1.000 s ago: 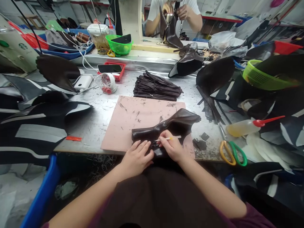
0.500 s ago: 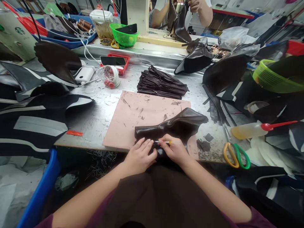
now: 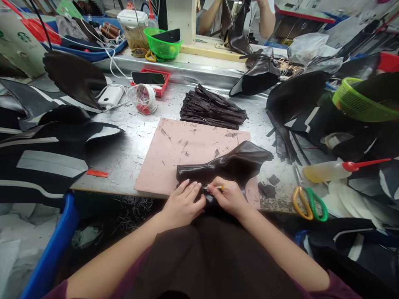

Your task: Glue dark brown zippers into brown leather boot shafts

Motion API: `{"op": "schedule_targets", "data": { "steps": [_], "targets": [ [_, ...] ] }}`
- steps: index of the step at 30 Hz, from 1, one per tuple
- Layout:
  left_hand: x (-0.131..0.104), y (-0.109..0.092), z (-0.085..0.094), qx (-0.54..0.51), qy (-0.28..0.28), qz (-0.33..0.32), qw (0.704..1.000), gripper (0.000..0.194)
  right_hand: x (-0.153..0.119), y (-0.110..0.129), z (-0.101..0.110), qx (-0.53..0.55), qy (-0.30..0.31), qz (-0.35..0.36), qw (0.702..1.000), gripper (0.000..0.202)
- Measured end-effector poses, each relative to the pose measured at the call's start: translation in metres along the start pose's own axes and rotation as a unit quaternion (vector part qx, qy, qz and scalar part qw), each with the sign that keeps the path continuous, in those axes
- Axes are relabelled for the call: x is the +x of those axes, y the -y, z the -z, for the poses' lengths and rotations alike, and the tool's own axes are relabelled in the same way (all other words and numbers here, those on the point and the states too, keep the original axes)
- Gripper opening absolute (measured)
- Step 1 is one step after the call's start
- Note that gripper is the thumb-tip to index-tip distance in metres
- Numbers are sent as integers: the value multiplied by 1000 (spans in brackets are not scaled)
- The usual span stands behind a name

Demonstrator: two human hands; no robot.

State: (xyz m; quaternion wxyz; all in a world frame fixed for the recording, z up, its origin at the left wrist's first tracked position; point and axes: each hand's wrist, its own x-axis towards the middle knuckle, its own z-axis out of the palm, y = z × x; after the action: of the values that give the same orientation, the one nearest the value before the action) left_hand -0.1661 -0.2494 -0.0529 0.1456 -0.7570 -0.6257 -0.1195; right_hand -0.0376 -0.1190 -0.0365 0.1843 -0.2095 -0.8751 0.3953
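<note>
A dark brown leather boot upper (image 3: 232, 162) lies folded across a pink board (image 3: 174, 141) at the table's front edge. My left hand (image 3: 183, 201) rests on the leather near its left end, fingers stretched out and pressing flat. Close beside those fingertips, my right hand (image 3: 229, 197) pinches a thin pen-like tool (image 3: 220, 187), pale with a yellowish section. Its tip points left at the leather by my left fingers, and whether it touches is too small to tell. The leather's lower part is partly hidden by both hands.
Behind the board is a pile of dark strips (image 3: 212, 108). Scissors (image 3: 307, 203) and a red-tipped bottle (image 3: 327, 171) lie at right. Leather pieces (image 3: 50, 160) cover the left side. A co-worker's arms (image 3: 266, 20) and a boot (image 3: 240, 33) are at the back.
My right hand and the tool have shifted very slightly left, toward my left fingers. At the back, the co-worker's hands have moved up and apart. The leather stays put.
</note>
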Motion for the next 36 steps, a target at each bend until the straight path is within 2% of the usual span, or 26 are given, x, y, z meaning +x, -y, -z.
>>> {"op": "schedule_targets", "data": {
  "steps": [13, 22, 27, 29, 36],
  "targets": [
    [0, -1, 1, 3, 2, 2, 1000, 22, 2, 0, 3, 21, 21, -15, 999, 20],
    [1, 0, 1, 7, 0, 1, 1000, 21, 1, -1, 1, 27, 7, -8, 1000, 20],
    [0, 0, 1, 3, 8, 2, 1000, 22, 1, -3, 3, 39, -42, -68, 996, 20],
    [0, 0, 2, 1, 12, 2, 1000, 22, 1, -4, 4, 40, -44, -88, 994, 20],
    [1, 0, 2, 0, 15, 3, 1000, 22, 1, -4, 4, 19, -29, -74, 997, 21]
  ]
}}
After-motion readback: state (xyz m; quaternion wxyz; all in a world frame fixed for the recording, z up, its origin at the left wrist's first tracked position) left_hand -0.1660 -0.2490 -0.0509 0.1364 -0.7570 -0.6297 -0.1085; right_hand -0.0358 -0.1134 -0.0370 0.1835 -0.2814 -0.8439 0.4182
